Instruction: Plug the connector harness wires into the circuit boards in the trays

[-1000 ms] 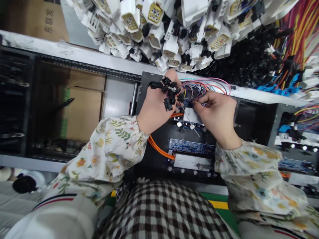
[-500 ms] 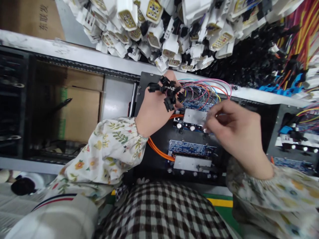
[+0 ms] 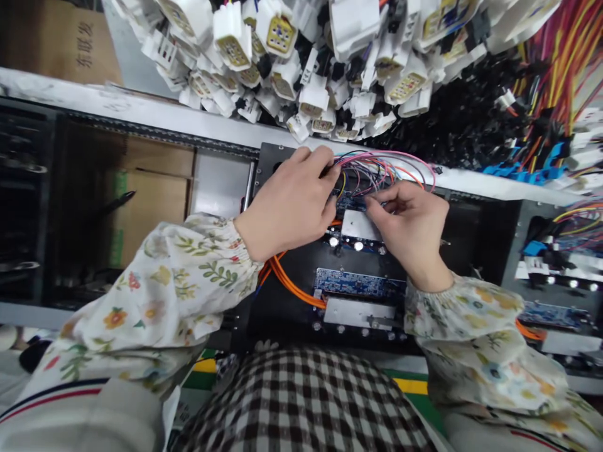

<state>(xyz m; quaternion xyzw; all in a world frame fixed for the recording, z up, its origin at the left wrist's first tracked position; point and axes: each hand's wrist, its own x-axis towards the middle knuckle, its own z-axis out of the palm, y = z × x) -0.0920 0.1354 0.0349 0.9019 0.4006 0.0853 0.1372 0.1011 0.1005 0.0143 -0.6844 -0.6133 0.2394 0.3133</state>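
Observation:
My left hand (image 3: 289,204) lies palm down over the top left of a black tray (image 3: 292,301), fingers curled around the root of a bundle of thin coloured wires (image 3: 384,168). The black connectors it held are hidden under it. My right hand (image 3: 412,229) is beside it, fingertips pinched at the upper blue circuit board (image 3: 348,202) where the wires meet it, next to a silver metal plate (image 3: 360,225). A second blue board (image 3: 360,284) and plate lie nearer to me. Thick orange cables (image 3: 292,285) run under my left wrist.
Above the tray hang clusters of white connectors (image 3: 301,56) and black ones (image 3: 461,119) with red and yellow wiring (image 3: 565,56). A grey rail (image 3: 141,110) crosses the scene. Cardboard (image 3: 151,207) lies left. Another tray with a board (image 3: 549,311) sits right.
My left hand has turned palm down and lowered onto the board, hiding the black connectors. My right hand swung out to the right, then came back to the wires beside the left hand.

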